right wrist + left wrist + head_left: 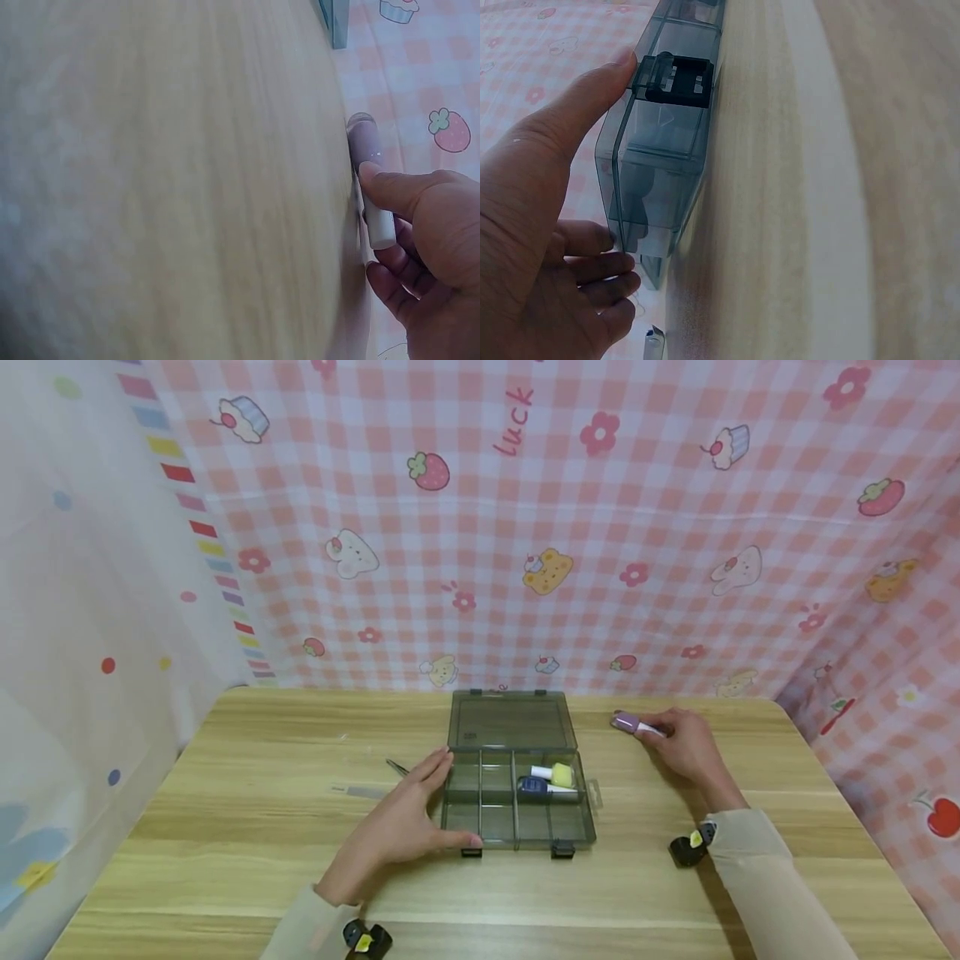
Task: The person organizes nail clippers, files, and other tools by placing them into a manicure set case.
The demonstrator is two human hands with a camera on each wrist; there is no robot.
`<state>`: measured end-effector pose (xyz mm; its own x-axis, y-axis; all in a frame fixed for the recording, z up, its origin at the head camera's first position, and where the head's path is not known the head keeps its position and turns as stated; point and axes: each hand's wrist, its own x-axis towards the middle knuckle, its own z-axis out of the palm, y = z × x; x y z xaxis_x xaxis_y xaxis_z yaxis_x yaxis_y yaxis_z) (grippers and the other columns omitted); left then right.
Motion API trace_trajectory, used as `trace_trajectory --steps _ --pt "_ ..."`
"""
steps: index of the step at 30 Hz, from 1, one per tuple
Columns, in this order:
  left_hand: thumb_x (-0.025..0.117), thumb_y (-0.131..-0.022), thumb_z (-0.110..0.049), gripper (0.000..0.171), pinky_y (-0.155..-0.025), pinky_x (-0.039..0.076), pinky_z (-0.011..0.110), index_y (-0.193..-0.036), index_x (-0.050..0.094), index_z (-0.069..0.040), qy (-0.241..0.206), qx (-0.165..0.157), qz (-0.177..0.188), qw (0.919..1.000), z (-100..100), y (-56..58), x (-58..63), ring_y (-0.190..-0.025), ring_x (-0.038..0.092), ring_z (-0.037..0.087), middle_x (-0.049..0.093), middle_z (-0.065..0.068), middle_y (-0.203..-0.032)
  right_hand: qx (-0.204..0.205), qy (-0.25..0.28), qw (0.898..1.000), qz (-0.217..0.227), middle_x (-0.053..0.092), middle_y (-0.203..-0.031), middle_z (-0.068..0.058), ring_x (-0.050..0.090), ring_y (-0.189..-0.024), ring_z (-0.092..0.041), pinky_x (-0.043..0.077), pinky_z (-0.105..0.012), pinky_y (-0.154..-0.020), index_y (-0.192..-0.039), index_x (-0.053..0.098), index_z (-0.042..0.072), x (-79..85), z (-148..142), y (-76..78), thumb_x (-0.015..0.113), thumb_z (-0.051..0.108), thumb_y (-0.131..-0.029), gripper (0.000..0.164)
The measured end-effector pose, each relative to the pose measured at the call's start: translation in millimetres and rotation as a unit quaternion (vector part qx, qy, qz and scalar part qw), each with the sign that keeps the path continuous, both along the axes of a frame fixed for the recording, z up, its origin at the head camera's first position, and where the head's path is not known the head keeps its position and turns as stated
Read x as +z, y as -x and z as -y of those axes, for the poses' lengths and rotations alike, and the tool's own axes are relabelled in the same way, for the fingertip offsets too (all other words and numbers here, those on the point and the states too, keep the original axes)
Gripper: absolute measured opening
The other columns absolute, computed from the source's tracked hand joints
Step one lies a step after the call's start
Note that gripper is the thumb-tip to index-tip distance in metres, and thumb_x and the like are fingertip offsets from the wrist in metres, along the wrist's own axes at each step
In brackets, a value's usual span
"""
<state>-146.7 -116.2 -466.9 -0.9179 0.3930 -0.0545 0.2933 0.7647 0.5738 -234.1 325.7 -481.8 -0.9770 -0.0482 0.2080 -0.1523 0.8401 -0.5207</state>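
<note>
Purple shows through the small polish bottle (624, 721) lying on the far side of the wooden table (555, 906), right of the open case (497, 777). Our right hand (686, 747) pinches it by its white cap (381, 229); our left hand (405, 818) rests, fingers relaxed, against the case's left side. We judge the bottle light, stiff, slick and breakable, best held where cap meets body.

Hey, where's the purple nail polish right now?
In the head view, the purple nail polish is in the right hand's grip, to the right of the open box, near the far edge of the table.
</note>
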Motion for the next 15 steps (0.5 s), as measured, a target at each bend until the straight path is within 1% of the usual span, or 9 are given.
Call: trace_trajectory --steps 3,8,11,15 --pt "0.081 -0.066 -0.076 0.131 -0.124 0.032 0.052 -0.163 0.021 -0.013 -0.006 -0.004 0.000 1.0000 -0.9 0.1 0.3 -0.159 0.021 0.028 0.014 0.002 -0.174 -0.004 0.007 1.000 -0.003 0.073 -0.101 -0.018 0.062 -0.084 -0.028 0.045 -0.033 -0.070 -0.111 0.078 0.002 -1.0 -0.2 -1.1 0.074 0.020 -0.096 0.024" --pt "0.080 -0.066 -0.077 0.131 -0.124 0.032 0.053 -0.163 0.022 -0.012 -0.003 -0.001 0.001 1.0000 1.2 -1.8 -0.2 -0.158 0.021 0.029 0.014 0.002 -0.174 0.006 0.026 1.000 -0.008 0.072 -0.097 -0.016 0.057 -0.078 -0.022 0.044 -0.030 -0.067 -0.110 0.079 0.004 -3.2 4.5 -2.4 0.075 0.020 -0.095 0.022" --pt "0.079 -0.065 -0.079 0.132 -0.123 0.033 0.053 -0.163 0.022 -0.013 0.001 0.002 -0.002 1.0000 2.2 -2.1 -0.6 -0.158 0.022 0.030 0.014 0.002 -0.174 0.009 0.032 0.999 -0.010 0.072 -0.097 -0.016 0.056 -0.078 -0.021 0.044 -0.030 -0.067 -0.111 0.079 0.003 -1.9 7.1 -4.0 0.075 0.018 -0.095 0.022" --pt "0.078 -0.065 -0.080 0.132 -0.123 0.033 0.053 -0.163 0.021 -0.014 0.003 0.001 -0.005 1.0000 0.4 0.0 -1.3 -0.158 0.022 0.029 0.014 0.000 -0.174 0.002 0.030 1.000 -0.006 0.071 -0.100 -0.016 0.055 -0.079 -0.023 0.044 -0.031 -0.067 -0.112 0.078 0.003 3.8 6.4 -6.1 0.073 0.020 -0.097 0.023"
